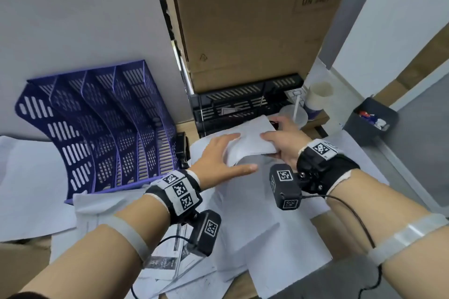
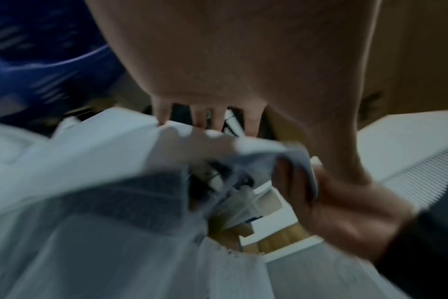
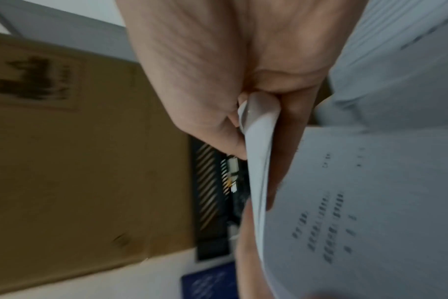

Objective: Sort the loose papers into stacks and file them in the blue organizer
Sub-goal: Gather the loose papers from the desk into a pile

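The blue organizer (image 1: 104, 128) stands at the left against a white partition, its slots holding nothing I can see. Loose white papers (image 1: 255, 213) cover the desk in front of me. My right hand (image 1: 272, 133) grips a bent bundle of white sheets (image 1: 250, 141), thumb on top and fingers beneath. The right wrist view shows that pinch (image 3: 253, 113) on the sheets' edge, with printed text on the sheets (image 3: 358, 202). My left hand (image 1: 233, 150) lies flat on the bundle's left side, fingers spread and straight. In the blurred left wrist view its fingers (image 2: 212, 119) reach the papers (image 2: 102, 161).
A tall cardboard box (image 1: 243, 19) stands behind a black tray (image 1: 243, 102) just beyond my hands. A paper cup (image 1: 318, 99) and a clear lid with a straw (image 1: 294, 114) sit to the right. A grey bin (image 1: 371, 121) lies further right. A printed leaflet (image 1: 167, 257) lies under my left wrist.
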A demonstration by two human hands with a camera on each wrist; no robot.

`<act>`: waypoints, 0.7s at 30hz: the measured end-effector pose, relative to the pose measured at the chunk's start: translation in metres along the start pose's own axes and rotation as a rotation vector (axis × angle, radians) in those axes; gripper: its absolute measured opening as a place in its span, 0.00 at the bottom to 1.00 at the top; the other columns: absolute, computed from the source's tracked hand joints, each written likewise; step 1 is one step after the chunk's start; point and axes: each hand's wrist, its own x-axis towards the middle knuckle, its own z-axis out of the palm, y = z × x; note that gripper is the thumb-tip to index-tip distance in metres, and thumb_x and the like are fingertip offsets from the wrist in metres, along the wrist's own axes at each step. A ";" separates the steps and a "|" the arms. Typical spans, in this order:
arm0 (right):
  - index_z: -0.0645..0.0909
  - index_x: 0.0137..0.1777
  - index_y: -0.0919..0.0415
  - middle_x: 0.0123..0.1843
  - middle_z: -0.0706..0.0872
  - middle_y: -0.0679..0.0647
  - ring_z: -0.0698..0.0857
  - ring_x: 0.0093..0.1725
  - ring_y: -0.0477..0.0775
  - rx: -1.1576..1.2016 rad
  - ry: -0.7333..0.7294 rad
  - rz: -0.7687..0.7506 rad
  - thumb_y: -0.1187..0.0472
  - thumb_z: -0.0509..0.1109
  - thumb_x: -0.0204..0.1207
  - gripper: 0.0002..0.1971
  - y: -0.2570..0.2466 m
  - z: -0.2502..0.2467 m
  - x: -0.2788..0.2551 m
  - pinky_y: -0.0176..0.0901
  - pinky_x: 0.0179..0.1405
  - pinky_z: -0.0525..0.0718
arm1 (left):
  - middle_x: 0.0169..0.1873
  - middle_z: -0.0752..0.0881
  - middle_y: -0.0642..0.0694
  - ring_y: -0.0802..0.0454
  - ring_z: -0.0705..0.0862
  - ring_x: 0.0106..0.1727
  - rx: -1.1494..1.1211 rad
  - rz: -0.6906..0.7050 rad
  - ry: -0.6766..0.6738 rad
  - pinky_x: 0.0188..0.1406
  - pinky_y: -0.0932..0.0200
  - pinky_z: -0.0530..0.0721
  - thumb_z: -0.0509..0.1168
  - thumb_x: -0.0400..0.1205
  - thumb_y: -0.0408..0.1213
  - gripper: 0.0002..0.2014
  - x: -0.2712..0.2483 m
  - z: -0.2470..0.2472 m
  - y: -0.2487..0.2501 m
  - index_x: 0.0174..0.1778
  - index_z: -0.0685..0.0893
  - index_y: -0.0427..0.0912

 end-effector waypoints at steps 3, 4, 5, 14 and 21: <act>0.77 0.66 0.54 0.56 0.81 0.61 0.86 0.45 0.58 -0.031 -0.075 -0.143 0.69 0.69 0.78 0.19 -0.043 0.030 -0.028 0.50 0.37 0.91 | 0.68 0.79 0.60 0.66 0.78 0.66 -0.018 0.076 0.048 0.66 0.73 0.73 0.77 0.72 0.57 0.40 -0.008 -0.021 0.020 0.78 0.69 0.56; 0.76 0.67 0.59 0.55 0.81 0.62 0.86 0.45 0.57 0.043 -0.125 -0.153 0.70 0.68 0.79 0.17 -0.055 0.038 -0.038 0.49 0.39 0.91 | 0.61 0.83 0.60 0.66 0.82 0.58 -0.029 0.094 0.143 0.58 0.78 0.75 0.75 0.77 0.47 0.29 -0.010 -0.030 0.020 0.74 0.75 0.53; 0.75 0.68 0.62 0.55 0.81 0.63 0.87 0.48 0.58 0.149 -0.178 -0.159 0.69 0.68 0.80 0.17 -0.065 0.044 -0.050 0.50 0.44 0.92 | 0.55 0.85 0.59 0.63 0.84 0.53 -0.027 0.102 0.256 0.53 0.76 0.78 0.70 0.81 0.39 0.19 -0.014 -0.042 0.021 0.68 0.81 0.50; 0.61 0.81 0.47 0.68 0.78 0.43 0.80 0.68 0.52 -0.283 0.033 -0.181 0.38 0.82 0.61 0.51 -0.020 0.044 -0.076 0.54 0.65 0.80 | 0.59 0.90 0.39 0.42 0.90 0.55 -0.810 -0.111 0.321 0.55 0.46 0.89 0.64 0.86 0.34 0.15 -0.053 -0.106 -0.011 0.68 0.83 0.37; 0.83 0.64 0.65 0.62 0.87 0.60 0.85 0.62 0.62 -0.632 -0.003 0.006 0.63 0.70 0.75 0.17 0.064 0.043 -0.111 0.54 0.67 0.81 | 0.51 0.93 0.43 0.43 0.91 0.47 -0.792 -0.340 0.067 0.44 0.49 0.90 0.64 0.84 0.30 0.11 -0.070 -0.050 -0.056 0.60 0.87 0.42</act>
